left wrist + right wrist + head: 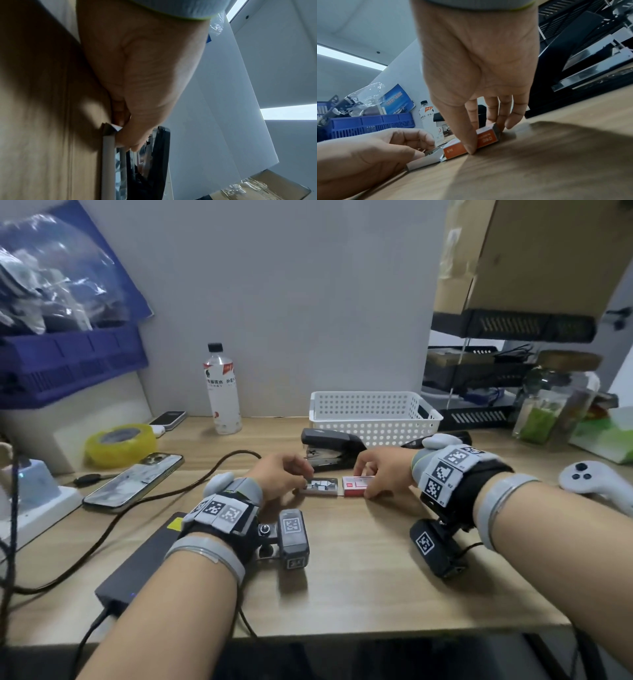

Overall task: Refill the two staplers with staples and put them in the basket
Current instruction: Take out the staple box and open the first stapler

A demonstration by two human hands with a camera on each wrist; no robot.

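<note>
Near the middle of the light wooden table (359, 577) lies a small red cardboard staple box (358, 486) with its grey inner tray (320, 486) slid out to the left; the right hand (383, 470) pinches the red box between thumb and fingers and presses it down, I think so it cannot slide; the left hand (279, 477) curls its fingers over the open tray, and the thumb and fingertips seem to pinch at the shiny staples inside, likely to lift a strip out; just behind the box sits a black stapler (330, 448) with its metal part showing, so it looks open and ready for staples; a second dark stapler (442, 438) peeks out behind the right wrist, mostly hidden; the white plastic basket with round holes (373, 414) waits near the back edge of the table, close behind both staplers; neither stapler is in it yet.
</note>
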